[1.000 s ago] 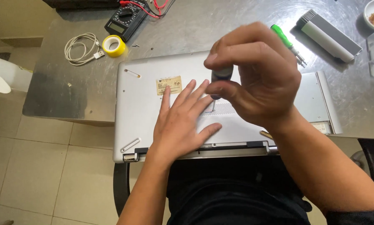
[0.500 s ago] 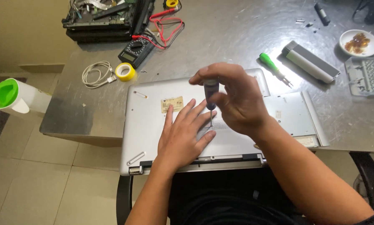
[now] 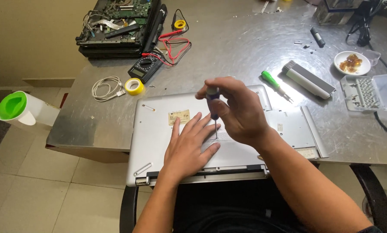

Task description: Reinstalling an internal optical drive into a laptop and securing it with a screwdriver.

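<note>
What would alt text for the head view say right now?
A right hand holds a small screwdriver upright, tip on the underside of a silver laptop, while the left hand lies flat on it. On the metal table are a multimeter, yellow tape and a green screwdriver.

screwdriver tip too small to tell, laptop middle hidden under left hand

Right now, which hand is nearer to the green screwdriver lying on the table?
Right. The right hand works just left of the green screwdriver; the left hand lies flat farther away on the laptop.
</note>
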